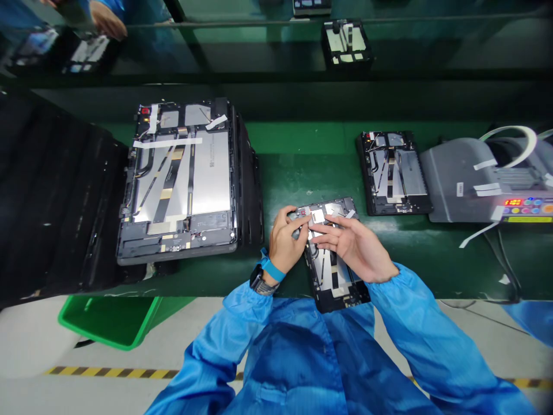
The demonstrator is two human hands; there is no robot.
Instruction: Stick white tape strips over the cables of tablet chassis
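Note:
An opened tablet (341,262), its inner parts and flat ribbon cables bare, lies tilted at the bench's front edge before me. My left hand (287,242) is curled at its upper left edge, fingertips resting on the casing. My right hand (356,245) reaches over from the right with its fingers stretched out across the upper part. Between the two hands' fingertips a small white square patch (317,217) shows on the tablet. A short white strip (350,214) sits near its top right corner. Whether the right fingers pinch anything small cannot be made out.
On the left stands a stack of opened tablets (185,178) in black trays. Another opened tablet (395,173) lies right, beside a grey tape dispenser (462,178) with lit digits. A green bin (112,317) is below the bench. Across the bench, a co-worker's hand (108,20) shows.

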